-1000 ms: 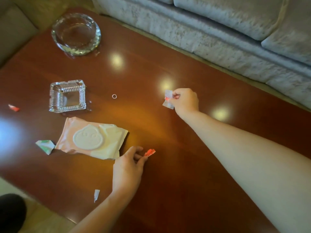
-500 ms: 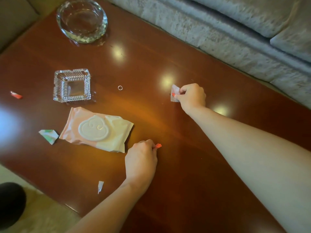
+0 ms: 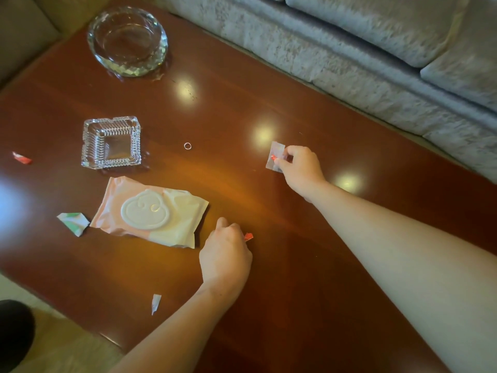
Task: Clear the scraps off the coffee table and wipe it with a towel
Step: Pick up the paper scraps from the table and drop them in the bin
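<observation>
On the glossy brown coffee table (image 3: 282,109), my right hand (image 3: 301,169) pinches a pale wrapper scrap with a red mark (image 3: 273,157) near the middle. My left hand (image 3: 226,254) is closed on a small red scrap (image 3: 248,236) that pokes out past its fingers, just right of the pink wet-wipe pack (image 3: 150,215). Loose scraps lie elsewhere: a green-and-white one (image 3: 74,222) left of the pack, a red one (image 3: 22,158) at the far left, and a small white one (image 3: 155,303) by the near edge.
A square glass ashtray (image 3: 110,142) sits behind the pack and a round glass ashtray (image 3: 127,40) at the far left corner. A small ring (image 3: 187,145) lies between ashtray and right hand. A grey sofa (image 3: 349,49) runs along the table's far side.
My left hand has closed its fingers over the red scrap, which earlier lay just beyond the open fingertips. The right hand keeps its hold on the pale scrap.
</observation>
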